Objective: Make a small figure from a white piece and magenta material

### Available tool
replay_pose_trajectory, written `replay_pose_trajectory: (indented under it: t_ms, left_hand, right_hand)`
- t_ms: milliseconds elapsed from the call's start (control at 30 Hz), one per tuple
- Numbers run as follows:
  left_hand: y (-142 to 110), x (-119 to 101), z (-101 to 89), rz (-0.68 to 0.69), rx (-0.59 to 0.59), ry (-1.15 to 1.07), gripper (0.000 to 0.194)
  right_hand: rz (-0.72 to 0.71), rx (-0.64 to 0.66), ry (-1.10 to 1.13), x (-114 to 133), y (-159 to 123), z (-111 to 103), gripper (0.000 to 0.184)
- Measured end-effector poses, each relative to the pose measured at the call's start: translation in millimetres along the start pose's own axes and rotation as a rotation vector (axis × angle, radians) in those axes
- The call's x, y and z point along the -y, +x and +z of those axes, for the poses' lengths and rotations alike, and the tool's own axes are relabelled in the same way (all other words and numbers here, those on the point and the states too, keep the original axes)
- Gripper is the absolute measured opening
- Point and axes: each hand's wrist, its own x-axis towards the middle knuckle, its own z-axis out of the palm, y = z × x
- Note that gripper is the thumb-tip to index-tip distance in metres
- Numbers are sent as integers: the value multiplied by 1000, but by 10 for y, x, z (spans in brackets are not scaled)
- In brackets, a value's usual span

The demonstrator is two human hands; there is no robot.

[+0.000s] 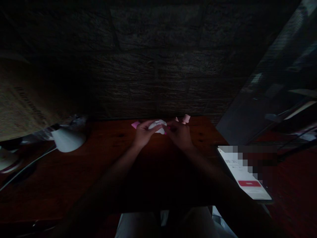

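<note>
Both hands meet near the far side of the wooden table, around a small white crumpled piece that looks like paper or cloth; the dark picture hides its exact kind. My left hand pinches it from the left between thumb and fingers. On the right, the closed fingers of my right hand grip its other edge. Bright pink bits show by my right fingertips. A pink piece lies just beyond my left hand, and a pale pink rolled piece sits behind my right hand.
A dark brick wall rises behind the table. At the left stand a white lamp-like cone with a cable and a cardboard box. A lit phone lies on the right, near a grey panel.
</note>
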Motion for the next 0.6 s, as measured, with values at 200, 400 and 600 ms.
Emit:
replay_pose_trajectory:
  t_ms: [200, 400, 600]
  left_hand:
    - [-23, 0, 41, 15, 23, -36, 45]
    - [-20, 43, 5, -131, 144, -146, 57]
    - [-37, 71, 46, -103, 124, -129, 55]
  right_hand:
    - [-9, -63, -64, -10, 11, 11, 11]
    - [54, -107, -61, -53, 29, -12, 9]
    - [13, -46, -49, -45, 24, -7, 9]
